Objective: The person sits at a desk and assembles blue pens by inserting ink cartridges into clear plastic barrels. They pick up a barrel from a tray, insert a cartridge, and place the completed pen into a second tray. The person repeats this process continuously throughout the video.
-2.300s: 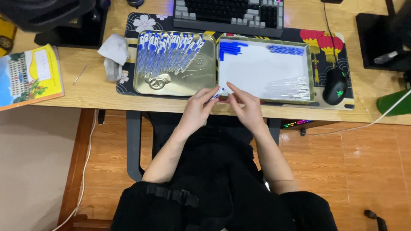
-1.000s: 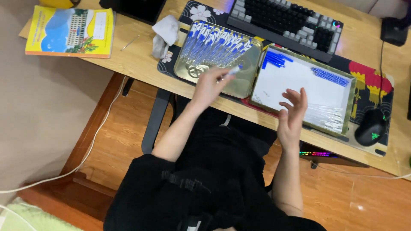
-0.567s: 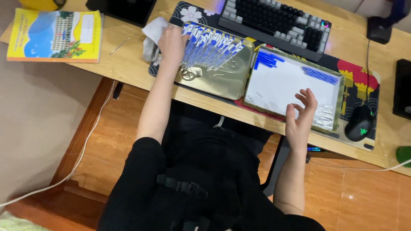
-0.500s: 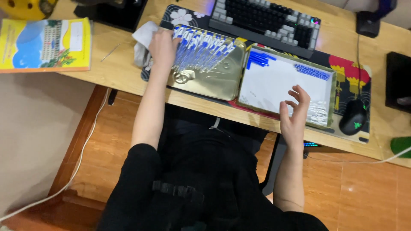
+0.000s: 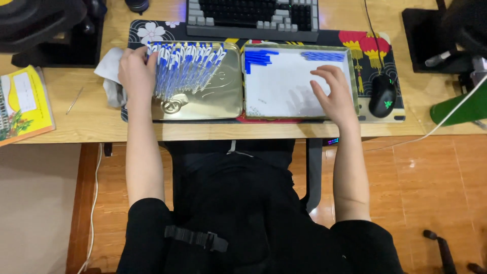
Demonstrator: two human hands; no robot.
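A: Left hand position?

B: It is resting on the left edge of the gold metal tray, fingers curled loosely together over the left end of the row of blue-and-white pens. Whether the fingertips are pinching a pen, I cannot tell; the back of the hand is covering them.

A: And the pens themselves?

B: They are lying fanned side by side across the upper half of the gold tray, blue caps pointing toward the keyboard. A crumpled white cloth is sitting just beside the hand, off the tray's left edge.

A: Right hand?

B: It is hovering or pressing, cannot tell which, over the right part of the white-lined tray, fingers spread apart and holding nothing visible. Blue pieces are lying in that tray's upper left corner, more along its top right.

A: Surroundings?

B: Both trays are sitting touching, side by side on a patterned desk mat. A black mouse is lying just right of the white tray; a yellow book is well apart at the far left.
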